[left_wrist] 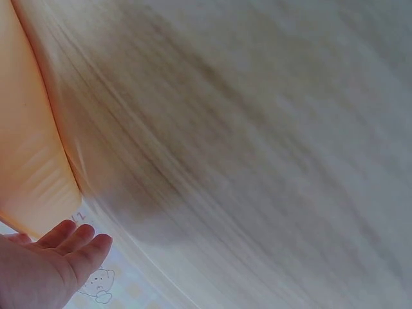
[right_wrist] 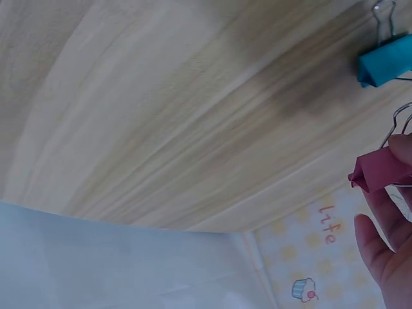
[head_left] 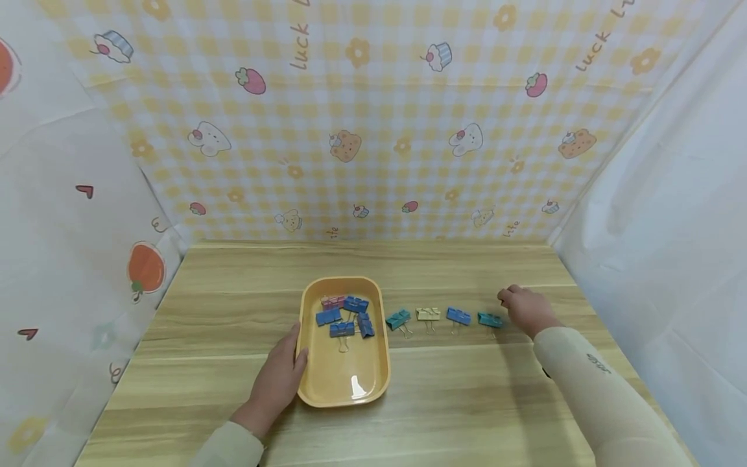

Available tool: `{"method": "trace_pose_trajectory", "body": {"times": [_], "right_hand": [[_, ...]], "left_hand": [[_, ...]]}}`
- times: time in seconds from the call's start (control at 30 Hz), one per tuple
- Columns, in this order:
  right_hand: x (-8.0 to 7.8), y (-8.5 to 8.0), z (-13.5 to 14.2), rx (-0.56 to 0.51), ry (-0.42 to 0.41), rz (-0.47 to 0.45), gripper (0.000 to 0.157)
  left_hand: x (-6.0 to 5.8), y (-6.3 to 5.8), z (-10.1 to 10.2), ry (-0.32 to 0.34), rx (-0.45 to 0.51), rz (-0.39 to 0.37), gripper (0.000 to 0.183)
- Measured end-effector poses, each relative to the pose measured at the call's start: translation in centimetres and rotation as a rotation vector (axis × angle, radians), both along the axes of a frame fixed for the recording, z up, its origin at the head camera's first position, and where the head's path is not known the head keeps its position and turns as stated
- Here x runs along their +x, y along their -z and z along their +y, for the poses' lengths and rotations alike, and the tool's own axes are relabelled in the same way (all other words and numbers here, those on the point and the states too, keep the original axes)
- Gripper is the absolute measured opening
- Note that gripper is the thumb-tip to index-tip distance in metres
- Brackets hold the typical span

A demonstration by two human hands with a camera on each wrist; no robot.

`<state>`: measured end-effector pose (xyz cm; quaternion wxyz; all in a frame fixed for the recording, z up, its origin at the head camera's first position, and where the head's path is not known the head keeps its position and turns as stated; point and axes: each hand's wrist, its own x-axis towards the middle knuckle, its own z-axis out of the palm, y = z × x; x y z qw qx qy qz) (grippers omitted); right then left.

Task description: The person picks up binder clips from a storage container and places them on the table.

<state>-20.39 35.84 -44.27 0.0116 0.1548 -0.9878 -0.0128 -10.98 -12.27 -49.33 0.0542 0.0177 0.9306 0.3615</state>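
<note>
My right hand (head_left: 528, 310) is at the right end of a row of binder clips. Between its thumb and fingers it pinches a dark pink binder clip (right_wrist: 380, 170), which shows in the right wrist view with its wire handles out. A teal binder clip (head_left: 490, 320) lies just left of that hand. My left hand (head_left: 277, 376) holds the left side of a yellow plastic tray (head_left: 343, 392), thumb at the rim and fingers along the outside wall. Inside the tray are a pink binder clip (head_left: 333, 302) and several blue binder clips (head_left: 342, 329).
Between tray and right hand, the row also has a green-teal clip (head_left: 399, 318), a pale yellow clip (head_left: 428, 314) and a blue clip (head_left: 458, 316) on the wooden table (head_left: 443, 402). A checked cloth (head_left: 379, 175) hangs behind; white cloths hang at both sides.
</note>
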Motion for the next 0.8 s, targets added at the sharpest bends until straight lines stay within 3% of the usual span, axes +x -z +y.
{"method": "trace_pose_trajectory", "body": {"times": [0.47,0.8], "right_hand": [[0.9,1.4,1.8,0.059,0.028,-0.129,0.016],[0.8,2.5,2.3,0.106,0.021,-0.154,0.015]], "left_hand": [[-0.1,-0.2,0.1,-0.003,-0.008,-0.009,0.061],[0.0,-0.3,0.1,-0.010,-0.001,-0.006,0.060]]}}
